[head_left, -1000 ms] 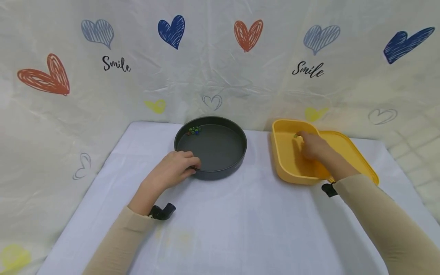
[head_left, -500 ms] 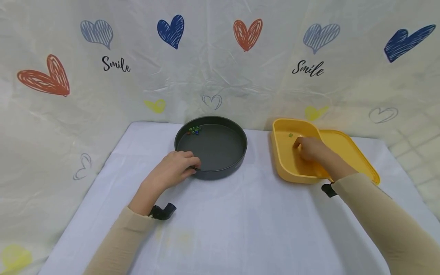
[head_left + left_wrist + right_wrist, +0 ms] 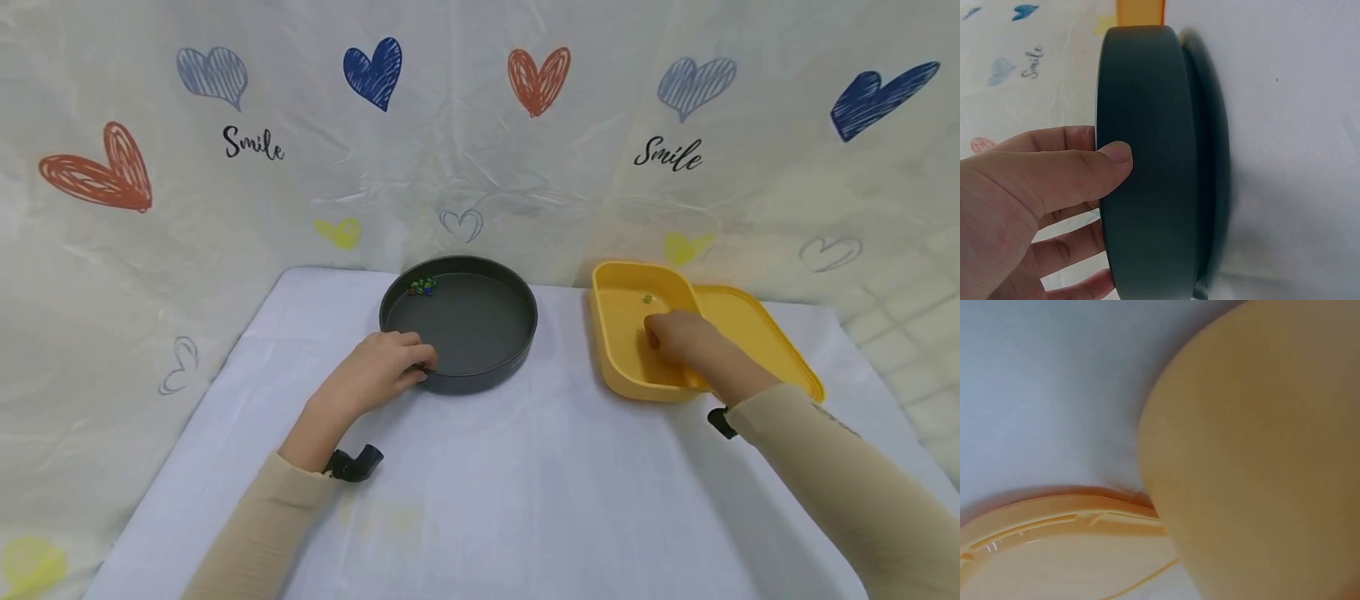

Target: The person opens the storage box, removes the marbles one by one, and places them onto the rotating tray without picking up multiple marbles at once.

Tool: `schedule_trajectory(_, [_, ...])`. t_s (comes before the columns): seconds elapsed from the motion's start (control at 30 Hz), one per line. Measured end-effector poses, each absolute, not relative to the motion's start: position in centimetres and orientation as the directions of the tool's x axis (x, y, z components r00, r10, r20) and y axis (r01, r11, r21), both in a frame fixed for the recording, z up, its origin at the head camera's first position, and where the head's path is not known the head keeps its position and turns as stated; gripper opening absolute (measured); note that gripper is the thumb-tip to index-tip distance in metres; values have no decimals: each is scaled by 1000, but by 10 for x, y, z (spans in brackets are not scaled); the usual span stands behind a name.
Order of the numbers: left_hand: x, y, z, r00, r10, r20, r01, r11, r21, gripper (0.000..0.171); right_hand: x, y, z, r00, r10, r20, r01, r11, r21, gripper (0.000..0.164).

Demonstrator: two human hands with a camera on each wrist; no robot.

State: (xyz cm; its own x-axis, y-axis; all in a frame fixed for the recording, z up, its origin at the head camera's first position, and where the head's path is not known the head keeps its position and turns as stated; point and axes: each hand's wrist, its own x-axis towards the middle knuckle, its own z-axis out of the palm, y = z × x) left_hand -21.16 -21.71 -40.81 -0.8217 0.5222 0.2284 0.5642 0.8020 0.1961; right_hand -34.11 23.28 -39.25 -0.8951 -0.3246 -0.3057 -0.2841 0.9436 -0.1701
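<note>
My left hand (image 3: pixel 386 367) holds the near-left rim of a dark round pan (image 3: pixel 465 325). In the left wrist view the thumb (image 3: pixel 1116 159) presses the pan's outer wall (image 3: pixel 1147 125), with the other fingers over the rim. Several small marbles (image 3: pixel 422 287), green, blue and reddish, lie in the pan at its far left. My right hand (image 3: pixel 678 337) is inside a yellow container (image 3: pixel 617 367), fingers curled downward. Its fingertips are hidden, so whether they hold anything does not show. A small green marble (image 3: pixel 647 298) lies in the container just beyond the knuckles.
A yellow lid (image 3: pixel 757 333) lies right of the container, partly under the right forearm. The right wrist view shows only the container's outer wall (image 3: pixel 1254 450) and the lid's edge (image 3: pixel 1066 512). White cloth (image 3: pixel 510 483) covers the table; a patterned sheet (image 3: pixel 465 150) hangs behind.
My right hand has drawn back from the green marble toward the container's middle, and its fingers have curled in more. The marble has shifted slightly. The left hand stays on the pan.
</note>
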Motion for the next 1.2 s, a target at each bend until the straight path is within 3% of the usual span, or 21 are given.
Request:
schedule_trajectory(0.1, [-211, -217, -408, -821, 524, 226, 566, 800, 198, 17, -344, 233, -393, -866, -418, -275, -389, 908, -155, 7])
schedule_trajectory(0.23, [-211, -216, -407, -822, 523, 225, 564, 801, 201, 17, -345, 227, -387, -849, -475, -231, -412, 870, -272, 15])
schedule_trajectory(0.63, [-211, -218, -409, -816, 523, 247, 571, 798, 196, 17, -330, 199, -372, -891, -422, -165, -197, 689, -697, 29])
schedule_trajectory(0.93, [-210, -218, -407, -819, 520, 244, 567, 798, 203, 17, -328, 177, -369, -903, -399, -159, -72, 507, -859, 36])
schedule_trajectory(1.2, [-210, -218, -407, -821, 520, 237, 565, 800, 202, 18, -325, 160, -368, -888, -426, -173, -20, 411, -912, 33])
